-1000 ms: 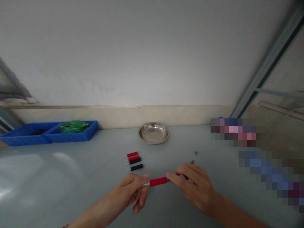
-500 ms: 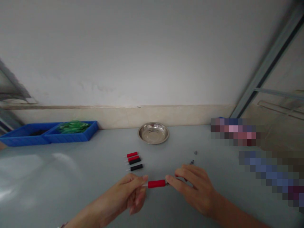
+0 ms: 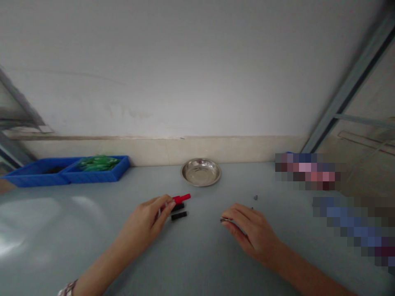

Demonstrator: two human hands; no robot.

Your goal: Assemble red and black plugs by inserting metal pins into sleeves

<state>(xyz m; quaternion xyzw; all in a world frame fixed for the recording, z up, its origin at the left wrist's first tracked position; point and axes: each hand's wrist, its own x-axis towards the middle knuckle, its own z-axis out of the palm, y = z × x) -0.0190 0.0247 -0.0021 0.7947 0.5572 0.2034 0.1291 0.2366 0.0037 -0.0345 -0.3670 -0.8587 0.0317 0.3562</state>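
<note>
My left hand (image 3: 156,213) is closed over the left ends of the small rods, thumb and fingertips pinching a red rod (image 3: 184,198). Part of another red piece shows behind it. Just below lie two black rods (image 3: 179,216), one partly behind my thumb. My fingers hide the rods' thin pale tips. On the right, my right hand (image 3: 247,228) is closed in a pinch on a small shiny metal piece (image 3: 225,220); its exact kind cannot be made out. Beyond that hand lies a small metal bit (image 3: 255,197) on the grey table.
A round steel dish (image 3: 201,172) stands by the wall. Two blue trays (image 3: 92,176) sit at the left; one holds green pieces (image 3: 99,163), the other something dark. Blurred-out areas cover the right side, beside a metal frame post (image 3: 333,98).
My left hand has carried a red rod up and away to the other rods, apart from my right hand. My right hand has risen slightly with a small metal piece showing at its fingertips.
</note>
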